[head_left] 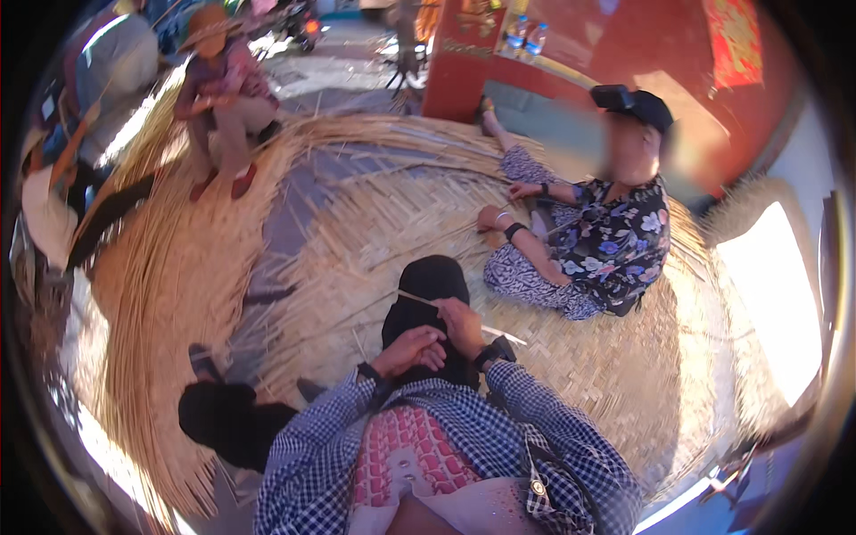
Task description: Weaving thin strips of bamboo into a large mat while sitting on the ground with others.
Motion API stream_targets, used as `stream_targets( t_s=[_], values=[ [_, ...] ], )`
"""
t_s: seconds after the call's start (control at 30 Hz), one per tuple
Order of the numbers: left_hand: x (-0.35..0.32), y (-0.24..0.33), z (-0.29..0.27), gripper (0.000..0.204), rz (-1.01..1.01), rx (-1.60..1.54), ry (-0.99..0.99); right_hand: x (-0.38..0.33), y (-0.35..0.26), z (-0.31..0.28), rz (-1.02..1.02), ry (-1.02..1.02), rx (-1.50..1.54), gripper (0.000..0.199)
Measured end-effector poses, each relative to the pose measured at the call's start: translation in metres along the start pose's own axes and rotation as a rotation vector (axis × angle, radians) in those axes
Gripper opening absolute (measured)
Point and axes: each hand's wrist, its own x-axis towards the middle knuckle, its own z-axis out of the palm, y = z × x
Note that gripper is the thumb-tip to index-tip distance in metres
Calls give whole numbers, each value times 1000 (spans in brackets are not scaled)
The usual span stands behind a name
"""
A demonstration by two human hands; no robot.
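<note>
The person sits on a wide woven bamboo mat [624,374], one knee in black trousers [432,294] raised in front of them. The right hand [462,323] is closed around a thin pale bamboo strip [417,299] that runs slantwise across the knee — one end shows up and to the left of the hand, the other comes out lower right near the wrist, and the stretch between is hidden inside the grip. The left hand [412,349] lies just beside it on the thigh, fingers curled in; whether it pinches the strip or only rests on the cloth cannot be made out, since the fingertips are tucked under. Both wrists carry dark bands, and checked blue-and-white sleeves [526,419] come in from the lower edge.

Across the mat a second person in a flowered dress [615,250] and dark cap sits with both hands down at the weave; what those hands hold is too small to tell. Farther off, upper left, a third person in a hat [209,22] crouches at the mat's edge, where loose unwoven strips [169,267] fan outward and bend with the lens. A red wall [642,53] rises behind, its lower part hidden by the seated figure. The bright patch at right is washed out — nothing can be read in it.
</note>
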Motion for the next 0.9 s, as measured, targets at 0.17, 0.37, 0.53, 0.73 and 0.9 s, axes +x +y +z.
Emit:
stream_targets(
  t_s=[0.17,0.37,0.53,0.73,0.9],
  values=[
    [7,8,22,28,70,78,76,18,-18,-16,142,-120,99,23],
    [-7,-4,22,27,46,-30,82,2,-19,4,11,-45,5,21],
    [-4,-4,23,28,59,-26,87,2,-21,2,56,-40,2,20],
    [-3,1,21,29,59,-31,63,6,-24,2,62,2,25,19],
    [-4,3,19,28,34,-51,58,6,-19,5,73,-1,43,20]
  ],
)
